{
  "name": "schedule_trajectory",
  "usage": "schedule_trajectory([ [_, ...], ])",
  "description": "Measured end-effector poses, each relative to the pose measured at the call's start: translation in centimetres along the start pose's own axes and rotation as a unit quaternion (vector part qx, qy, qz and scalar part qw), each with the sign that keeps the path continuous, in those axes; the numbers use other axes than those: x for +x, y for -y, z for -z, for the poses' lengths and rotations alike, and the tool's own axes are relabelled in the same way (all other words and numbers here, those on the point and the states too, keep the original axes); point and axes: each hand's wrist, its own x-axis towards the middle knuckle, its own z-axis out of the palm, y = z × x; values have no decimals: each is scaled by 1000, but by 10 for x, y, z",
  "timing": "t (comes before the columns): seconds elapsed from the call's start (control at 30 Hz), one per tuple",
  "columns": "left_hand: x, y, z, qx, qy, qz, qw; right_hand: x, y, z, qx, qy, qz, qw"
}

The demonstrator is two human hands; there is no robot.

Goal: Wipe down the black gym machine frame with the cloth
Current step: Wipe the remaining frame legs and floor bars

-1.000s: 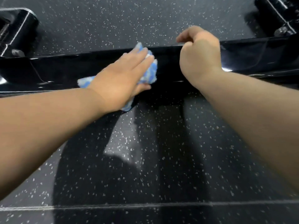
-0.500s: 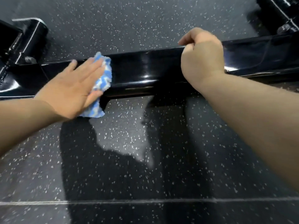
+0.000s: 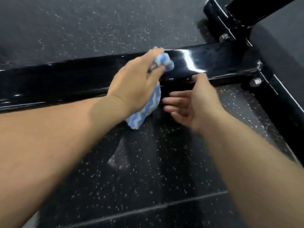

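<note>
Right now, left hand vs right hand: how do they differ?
The left hand is closed on the cloth, pressing it against the frame; the right hand holds nothing. Left fingers are curled, right fingers spread open. The left sits on the frame's top; the right is lower, at its near side. Both are bare and over the speckled floor.

A gym: speckled black rubber floor (image 3: 82, 27) under a glossy black, bolted steel machine frame (image 3: 213, 61).

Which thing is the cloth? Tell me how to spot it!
Find the shiny black bar running across the speckled floor. The left hand presses on it, clutching the cloth. It is the only blue-and-white zigzag thing there.
</note>
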Motion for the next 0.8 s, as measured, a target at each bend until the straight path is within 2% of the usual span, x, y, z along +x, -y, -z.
schedule_trajectory([
  [0.03, 6, -6, -6, -47, -9, 22, 999, -3, -1, 3, 72, 104, -82, 989],
  [0.07, 11, -14, -13, -109, 2, 21, 994, -2, -3, 6, 132, 174, -105, 970],
  [0.1, 13, -20, -16, -172, 22, 19, 985, -4, -4, 1, 180, 205, -94, 958],
  [0.17, 22, -25, -22, -163, 48, -13, 985, -8, -4, -6, 248, 175, -55, 951],
  [0.23, 31, -23, -18, -89, 67, -36, 993, -2, -5, -3, 273, 50, 33, 960],
  [0.27, 37, -20, -13, -32, 56, -17, 998, 7, -4, 8, 226, -48, 123, 965],
  [0.3, 40, -13, -7, 8, 64, 18, 998, 16, -2, 23, 130, -164, 221, 953],
  [0.33, 42, -2, -5, 45, 86, 36, 995, 25, 5, 38, 4, -267, 310, 913],
  [0.37, 40, 3, -4, 81, 124, 39, 988, 35, 12, 53, -140, -326, 362, 862],
  [0.4, 36, 6, -6, 112, 156, 32, 981, 42, 21, 64, -271, -352, 368, 817],
  [0.43, 32, 8, -8, 139, 168, 14, 976, 53, 27, 69, -356, -365, 353, 785],
  [0.5, 32, 8, -12, 148, 148, 13, 978, 63, 33, 57, -437, -370, 372, 731],
  [0.6, 32, 6, -13, 154, 130, -8, 979, 57, 23, 29, -467, -250, 472, 704],
  [0.63, 32, 6, -13, 155, 133, -25, 979, 56, 22, 32, -505, -215, 481, 684],
  [0.7, 30, 7, -13, 157, 143, -17, 977, 64, 38, 56, -565, -230, 451, 651],
  [0.8, 31, 7, -10, 180, 135, 3, 974, 78, 85, 88, -590, -333, 313, 665],
])
